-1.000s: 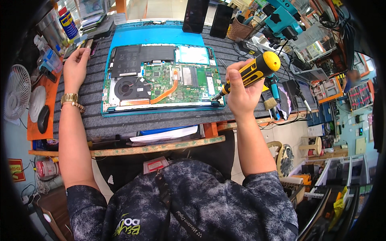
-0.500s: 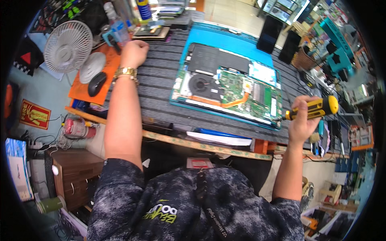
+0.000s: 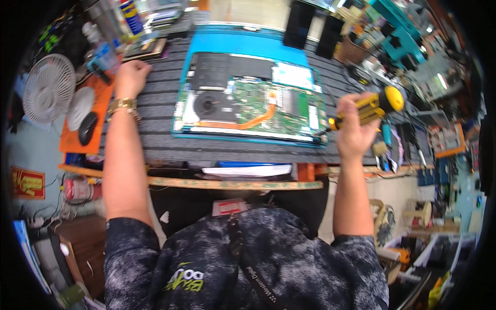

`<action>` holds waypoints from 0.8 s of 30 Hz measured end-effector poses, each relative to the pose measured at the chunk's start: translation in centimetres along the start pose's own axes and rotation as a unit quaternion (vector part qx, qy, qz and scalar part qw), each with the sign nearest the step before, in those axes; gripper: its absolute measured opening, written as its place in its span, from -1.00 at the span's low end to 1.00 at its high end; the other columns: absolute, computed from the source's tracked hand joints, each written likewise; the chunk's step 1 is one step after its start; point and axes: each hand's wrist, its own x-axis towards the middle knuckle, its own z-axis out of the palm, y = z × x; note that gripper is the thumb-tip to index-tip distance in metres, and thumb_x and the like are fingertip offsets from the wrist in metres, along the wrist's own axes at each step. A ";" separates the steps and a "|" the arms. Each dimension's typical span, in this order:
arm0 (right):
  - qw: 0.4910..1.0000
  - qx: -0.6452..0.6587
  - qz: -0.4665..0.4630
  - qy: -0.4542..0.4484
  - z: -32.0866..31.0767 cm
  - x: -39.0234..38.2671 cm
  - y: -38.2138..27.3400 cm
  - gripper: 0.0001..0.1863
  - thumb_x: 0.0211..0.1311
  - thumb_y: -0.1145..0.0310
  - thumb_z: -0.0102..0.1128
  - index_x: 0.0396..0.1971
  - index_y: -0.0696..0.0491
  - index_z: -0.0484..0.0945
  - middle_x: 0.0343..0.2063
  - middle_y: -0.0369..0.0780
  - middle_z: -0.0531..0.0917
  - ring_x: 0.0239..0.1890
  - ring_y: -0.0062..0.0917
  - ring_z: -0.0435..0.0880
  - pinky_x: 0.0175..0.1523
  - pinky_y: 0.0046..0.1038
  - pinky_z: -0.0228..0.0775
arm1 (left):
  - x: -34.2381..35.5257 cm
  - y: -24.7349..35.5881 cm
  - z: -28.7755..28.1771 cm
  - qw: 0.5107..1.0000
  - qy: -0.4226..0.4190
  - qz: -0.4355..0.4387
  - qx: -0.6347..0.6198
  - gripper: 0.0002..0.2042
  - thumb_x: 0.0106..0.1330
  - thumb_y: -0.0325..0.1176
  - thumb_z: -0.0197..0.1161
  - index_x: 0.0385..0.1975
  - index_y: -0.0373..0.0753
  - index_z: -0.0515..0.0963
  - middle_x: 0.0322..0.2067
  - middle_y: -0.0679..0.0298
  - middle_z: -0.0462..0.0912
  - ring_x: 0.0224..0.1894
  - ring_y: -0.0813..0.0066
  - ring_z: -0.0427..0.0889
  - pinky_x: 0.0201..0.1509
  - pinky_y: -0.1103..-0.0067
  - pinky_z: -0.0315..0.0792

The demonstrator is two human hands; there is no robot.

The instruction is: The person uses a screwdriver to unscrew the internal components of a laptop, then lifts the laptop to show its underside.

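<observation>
An opened laptop lies on the grey ribbed mat, its inner side up, showing a green board, black fan, copper heat pipe and black battery. My right hand is closed round a yellow and black screwdriver. The screwdriver slants down to the left, its tip by the laptop's near right corner; whether it touches a screw is too small to tell. My left hand, a gold watch on its wrist, lies at the mat's left with fingers curled. Anything inside them is hidden.
Left of my left arm are a white fan, a black mouse and a clear bottle. Stacked devices lie beyond that hand. Two dark phone-like slabs stand behind the laptop, near a brown basket.
The whole view has swung, so the bench and both arms sit further left. The screwdriver stays in my right hand at the laptop's corner; my left hand keeps its place.
</observation>
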 end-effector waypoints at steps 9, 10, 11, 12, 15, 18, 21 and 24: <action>1.000 -0.012 0.024 0.002 0.5 0.1 -1.6 -0.71 0.44 0.55 0.41 -0.02 0.04 0.45 -0.32 -0.36 0.66 -0.39 -0.75 0.59 -0.28 -0.62 0.45 | -3.1 8.8 -2.5 0.981 0.099 0.052 -0.157 -0.63 0.60 -0.11 0.30 0.00 -0.36 0.75 -0.20 0.08 0.85 -0.16 0.34 0.80 0.00 0.41 0.59; 0.999 -0.021 0.030 -0.002 0.0 0.0 -1.8 -0.71 0.44 0.55 0.41 -0.03 0.05 0.45 -0.32 -0.36 0.67 -0.39 -0.74 0.59 -0.29 -0.63 0.45 | -4.8 13.6 -2.9 0.980 0.049 0.059 -0.183 -0.63 0.61 -0.11 0.28 0.01 -0.37 0.74 -0.25 0.14 0.82 -0.20 0.38 0.76 -0.04 0.43 0.58; 0.999 -0.021 0.029 -0.001 0.0 0.1 -1.9 -0.71 0.44 0.55 0.41 -0.03 0.05 0.45 -0.32 -0.36 0.67 -0.39 -0.74 0.59 -0.29 -0.63 0.45 | -6.4 16.7 -2.6 0.968 0.050 0.120 -0.213 -0.63 0.66 -0.11 0.25 0.02 -0.35 0.74 -0.27 0.33 0.76 -0.26 0.62 0.62 -0.13 0.54 0.52; 0.999 -0.028 0.021 0.004 -0.2 0.2 -1.9 -0.72 0.45 0.54 0.40 -0.03 0.05 0.45 -0.31 -0.35 0.67 -0.38 -0.74 0.60 -0.27 -0.62 0.46 | -8.1 20.0 -2.1 0.950 -0.042 0.083 -0.298 -0.66 0.66 -0.12 0.24 -0.04 -0.30 0.74 -0.31 0.35 0.72 -0.29 0.64 0.60 -0.16 0.56 0.50; 0.999 -0.001 -0.019 0.029 -0.5 1.4 -2.0 -0.68 0.55 0.39 0.38 0.06 0.02 0.39 -0.30 -0.28 0.68 -0.30 -0.62 0.65 -0.16 -0.50 0.54 | -12.3 27.3 -0.2 0.908 -0.187 0.149 -0.345 -0.70 0.63 -0.15 0.28 -0.11 -0.32 0.71 -0.34 0.35 0.71 -0.28 0.64 0.60 -0.17 0.55 0.52; 0.993 0.060 -0.074 0.071 -0.7 2.9 -4.1 -0.67 0.63 0.22 0.32 0.05 0.03 0.35 -0.32 -0.18 0.66 -0.29 -0.48 0.65 -0.07 -0.36 0.56 | -14.9 31.4 3.8 0.825 -0.306 0.179 -0.439 -0.73 0.61 -0.22 0.32 -0.10 -0.34 0.71 -0.35 0.41 0.68 -0.34 0.68 0.54 -0.25 0.56 0.48; 0.990 0.022 -0.085 0.111 -1.0 3.5 -5.8 -0.63 0.65 0.06 0.27 0.02 0.01 0.36 -0.31 -0.16 0.63 -0.27 -0.38 0.60 -0.09 -0.29 0.54 | -16.1 33.8 4.9 0.738 -0.414 0.091 -0.525 -0.74 0.61 -0.22 0.36 -0.07 -0.35 0.70 -0.31 0.42 0.70 -0.35 0.73 0.53 -0.26 0.65 0.47; 0.989 0.024 -0.094 0.116 -1.6 3.4 -6.2 -0.63 0.66 0.03 0.25 0.00 0.00 0.36 -0.31 -0.17 0.61 -0.26 -0.39 0.60 -0.09 -0.31 0.54 | -16.4 34.9 4.2 0.713 -0.436 0.077 -0.543 -0.72 0.59 -0.21 0.39 -0.05 -0.36 0.70 -0.29 0.41 0.73 -0.34 0.71 0.55 -0.24 0.65 0.49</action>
